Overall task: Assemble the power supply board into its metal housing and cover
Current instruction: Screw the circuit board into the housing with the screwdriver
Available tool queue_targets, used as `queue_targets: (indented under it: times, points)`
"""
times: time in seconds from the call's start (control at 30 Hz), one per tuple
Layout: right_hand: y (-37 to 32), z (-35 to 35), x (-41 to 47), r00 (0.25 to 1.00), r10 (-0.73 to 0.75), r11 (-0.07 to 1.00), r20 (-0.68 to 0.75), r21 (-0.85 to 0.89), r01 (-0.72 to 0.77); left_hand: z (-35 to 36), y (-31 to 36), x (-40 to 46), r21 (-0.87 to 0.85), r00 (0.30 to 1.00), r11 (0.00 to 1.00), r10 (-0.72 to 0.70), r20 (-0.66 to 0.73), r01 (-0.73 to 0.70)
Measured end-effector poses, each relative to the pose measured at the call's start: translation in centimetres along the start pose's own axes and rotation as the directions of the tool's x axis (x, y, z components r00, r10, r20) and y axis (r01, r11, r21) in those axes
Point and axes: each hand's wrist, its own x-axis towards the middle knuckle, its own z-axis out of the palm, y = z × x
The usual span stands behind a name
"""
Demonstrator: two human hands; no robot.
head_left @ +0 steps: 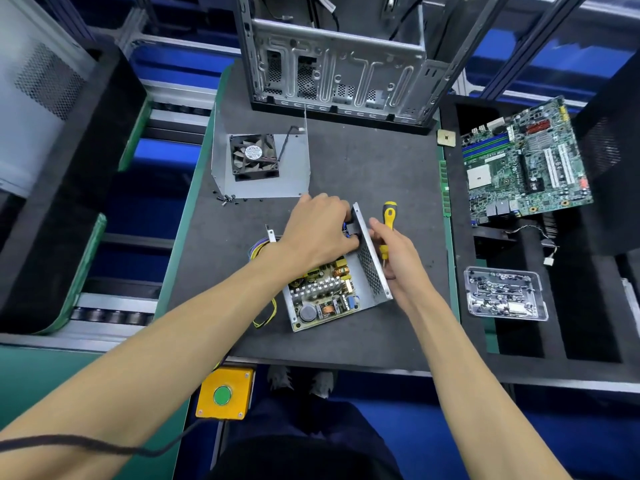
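Note:
The power supply board (323,294) lies in its open metal housing (370,263) on the dark mat, coloured wires trailing to the left. My left hand (320,228) reaches inside the housing's perforated end wall, its fingers curled round a black socket part there. My right hand (394,252) grips a yellow-and-black screwdriver (388,216) upright just outside that wall, touching the wall's outer face. The metal cover (277,168) lies farther back with a black fan (254,156) on it.
Several loose screws (227,199) lie in front of the cover. An empty computer case (341,53) stands at the back. A motherboard (524,161) and a clear tray of small parts (504,292) sit to the right. A yellow button box (225,393) is at the near edge.

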Motion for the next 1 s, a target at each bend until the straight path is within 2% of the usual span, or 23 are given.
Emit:
queue_targets:
  times: [0.1, 0.27, 0.47, 0.6, 0.73, 0.83, 1.0]
  points:
    - [0.1, 0.0, 0.3, 1.000, 0.000, 1.000, -0.014, -0.011, 0.000, -0.2, -0.1, 0.1, 0.033, 0.999, 0.999, 0.030, 0.022, -0.031]
    - [0.2, 0.0, 0.6, 1.000, -0.002, 0.999, 0.016, -0.049, 0.002, -0.1, 0.2, 0.5, 0.090, 1.000, 0.996, -0.018, 0.008, 0.017]
    - [0.7, 0.2, 1.0, 1.000, -0.009, 0.999, 0.029, -0.034, 0.010, 0.2, -0.2, 0.5, -0.026, 0.994, 0.995, 0.096, 0.050, -0.094]
    - [1.1, 0.2, 1.3, 1.000, -0.010, 0.999, 0.018, -0.035, 0.011, 0.6, 0.1, 0.3, -0.072, 0.999, 0.997, 0.016, 0.033, -0.013]
    - [1.3, 0.3, 1.3, 0.999, -0.040, 0.996, -0.021, -0.086, 0.038, 1.1, 0.3, -0.3, -0.032, 0.999, 0.999, -0.008, 0.047, 0.009]
    - [1.5, 0.3, 1.2, 0.997, -0.063, 0.994, -0.035, -0.088, 0.060, 1.0, 0.4, -0.5, -0.155, 0.998, 0.988, -0.018, 0.061, 0.027]
    - [1.9, 0.2, 1.1, 0.996, -0.070, 0.994, -0.058, -0.094, 0.064, 0.4, 1.1, -0.9, -0.218, 0.990, 0.975, -0.003, 0.141, 0.034]
